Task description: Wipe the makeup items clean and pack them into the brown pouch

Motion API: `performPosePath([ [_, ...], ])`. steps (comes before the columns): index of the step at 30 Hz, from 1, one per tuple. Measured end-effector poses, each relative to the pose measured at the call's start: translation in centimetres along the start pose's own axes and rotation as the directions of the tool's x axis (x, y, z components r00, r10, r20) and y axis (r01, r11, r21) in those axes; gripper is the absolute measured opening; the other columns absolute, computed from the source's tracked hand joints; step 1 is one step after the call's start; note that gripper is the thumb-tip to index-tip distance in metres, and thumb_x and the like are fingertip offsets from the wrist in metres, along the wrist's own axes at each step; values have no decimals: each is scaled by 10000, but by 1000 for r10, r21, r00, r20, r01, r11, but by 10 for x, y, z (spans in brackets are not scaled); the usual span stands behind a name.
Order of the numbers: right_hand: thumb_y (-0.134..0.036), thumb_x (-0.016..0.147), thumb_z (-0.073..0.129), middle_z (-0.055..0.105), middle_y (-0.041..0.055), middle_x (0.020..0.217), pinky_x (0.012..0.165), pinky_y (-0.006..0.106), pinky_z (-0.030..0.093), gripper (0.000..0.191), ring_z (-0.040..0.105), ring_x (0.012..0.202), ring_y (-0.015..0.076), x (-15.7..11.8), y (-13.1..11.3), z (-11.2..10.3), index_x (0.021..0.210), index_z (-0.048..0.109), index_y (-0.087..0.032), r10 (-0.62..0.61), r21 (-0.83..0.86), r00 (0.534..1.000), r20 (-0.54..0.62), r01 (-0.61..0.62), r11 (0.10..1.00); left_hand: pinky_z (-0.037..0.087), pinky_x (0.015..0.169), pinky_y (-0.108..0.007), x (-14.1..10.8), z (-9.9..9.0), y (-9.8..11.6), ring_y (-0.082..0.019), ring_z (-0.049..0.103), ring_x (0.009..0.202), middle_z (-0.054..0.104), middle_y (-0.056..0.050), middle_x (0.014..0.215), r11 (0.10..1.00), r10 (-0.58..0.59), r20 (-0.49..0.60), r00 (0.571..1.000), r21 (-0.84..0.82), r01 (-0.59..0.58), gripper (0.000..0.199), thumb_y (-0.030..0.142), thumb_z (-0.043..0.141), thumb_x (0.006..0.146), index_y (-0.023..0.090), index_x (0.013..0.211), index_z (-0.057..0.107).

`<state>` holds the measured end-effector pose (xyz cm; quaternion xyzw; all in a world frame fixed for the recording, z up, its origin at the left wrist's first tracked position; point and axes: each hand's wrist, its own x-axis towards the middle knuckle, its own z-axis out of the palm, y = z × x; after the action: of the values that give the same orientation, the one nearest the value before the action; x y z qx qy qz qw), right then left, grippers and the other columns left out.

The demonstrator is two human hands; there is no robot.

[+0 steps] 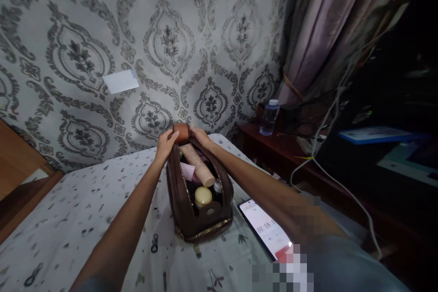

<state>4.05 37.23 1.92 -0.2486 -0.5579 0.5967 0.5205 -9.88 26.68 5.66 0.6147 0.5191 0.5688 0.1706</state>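
A dark brown bag [181, 219] lies unzipped on the patterned bed sheet. Inside it are a beige tube [198, 166], a round container with a yellowish lid [203, 196] and a pink item [187, 171]. At the bag's far end is a lighter brown leather piece [181, 132]. My left hand [166, 145] pinches the left side of this piece between thumb and fingers. On its other side is my right hand [201, 138], its fingers partly hidden behind the bag's far edge; what they hold cannot be made out.
A phone [263, 228] showing a timer lies right of the bag, partly under my right forearm. A clear bottle [269, 117] stands on a dark red table [249, 139]. White cables [349, 189] hang at the right. Wooden furniture [23, 169] is at the left.
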Motion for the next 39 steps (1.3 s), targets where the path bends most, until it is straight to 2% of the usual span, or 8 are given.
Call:
performPosePath([
  [3,-689,814,623,758,52,748,955,407,534,505,711,862,230,-4,-5,1,758,705,-194,12,17,1000,26,-13,1000,505,802,-291,-3,1,3,-200,653,849,715,-35,861,997,-19,18,1000,-72,20,404,516,635,765,172,978,655],
  [5,-689,791,652,757,44,742,981,408,518,497,702,859,224,-9,-8,1,737,706,-198,7,14,1000,29,-8,1000,522,807,-307,-4,2,5,-212,675,855,736,-56,899,993,-47,36,998,-104,51,464,517,652,731,166,1034,646],
  [11,-572,756,736,748,15,756,1022,400,476,373,676,890,212,-25,-19,4,719,714,-202,-37,-24,998,45,38,999,541,733,-308,-6,3,17,-211,688,775,743,-49,827,986,-100,49,994,-130,105,342,399,684,688,165,935,648],
  [16,-531,843,646,754,9,831,1026,376,462,343,651,979,204,-44,-34,6,822,715,-196,-93,-43,994,50,95,995,515,718,-274,-15,1,30,-171,642,724,692,-2,753,993,-55,22,998,-107,57,190,337,645,725,180,831,628],
  [19,-484,865,608,756,4,892,1023,366,464,295,645,994,197,-56,-46,9,873,711,-207,-122,-54,991,60,125,991,500,723,-271,-22,0,37,-167,616,728,666,5,739,997,-23,3,1000,-70,23,183,357,627,763,179,806,630],
  [25,-318,742,708,756,-13,900,1039,378,457,165,649,1016,223,-81,-69,14,871,737,-219,-143,-111,985,101,154,982,497,881,-314,-36,2,53,-207,653,906,716,-34,907,999,36,-6,999,-17,-36,187,321,598,826,189,933,676],
  [32,-319,714,738,770,4,930,1030,428,471,172,648,1067,271,-111,-81,11,855,778,-231,-108,-153,980,165,133,979,482,946,-307,-67,-2,73,-224,651,1007,737,-32,1023,998,55,47,997,14,-55,196,196,570,822,201,965,704],
  [39,-283,750,699,767,-10,1033,1079,449,436,228,619,1174,289,-138,-91,4,956,791,-246,-115,-234,951,288,186,954,411,1109,-389,-90,-6,79,-279,576,1238,700,-70,1238,979,139,176,974,124,-162,290,240,551,878,200,1114,716],
])
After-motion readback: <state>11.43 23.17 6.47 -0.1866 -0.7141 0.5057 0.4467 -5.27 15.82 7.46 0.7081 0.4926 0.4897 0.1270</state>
